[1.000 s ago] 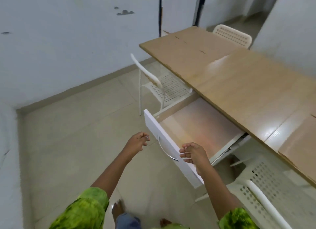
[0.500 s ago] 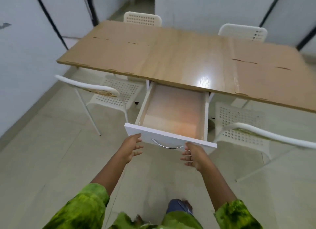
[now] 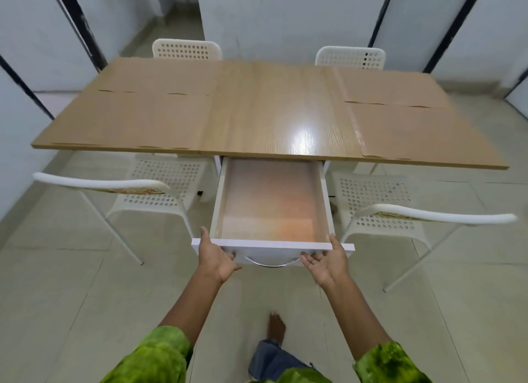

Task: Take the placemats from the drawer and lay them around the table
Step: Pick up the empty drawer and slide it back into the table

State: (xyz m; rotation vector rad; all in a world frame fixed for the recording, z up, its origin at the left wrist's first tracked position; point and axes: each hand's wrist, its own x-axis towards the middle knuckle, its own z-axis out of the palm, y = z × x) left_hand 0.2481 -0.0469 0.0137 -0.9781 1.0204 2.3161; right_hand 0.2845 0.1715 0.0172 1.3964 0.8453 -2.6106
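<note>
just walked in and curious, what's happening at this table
A person grips the white drawer front of the light wood table, left hand and right hand at its two ends. The drawer stands pulled out. Four tan rectangular mats lie on the tabletop, two at each end.

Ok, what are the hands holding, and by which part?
The left hand and right hand grip the open drawer by its white front panel, either side of the metal handle, thumbs at the top edge.

mottled green sleeves (image 3: 160, 354), blue-grey trouser leg (image 3: 274, 359), bare foot (image 3: 276, 327).
</note>
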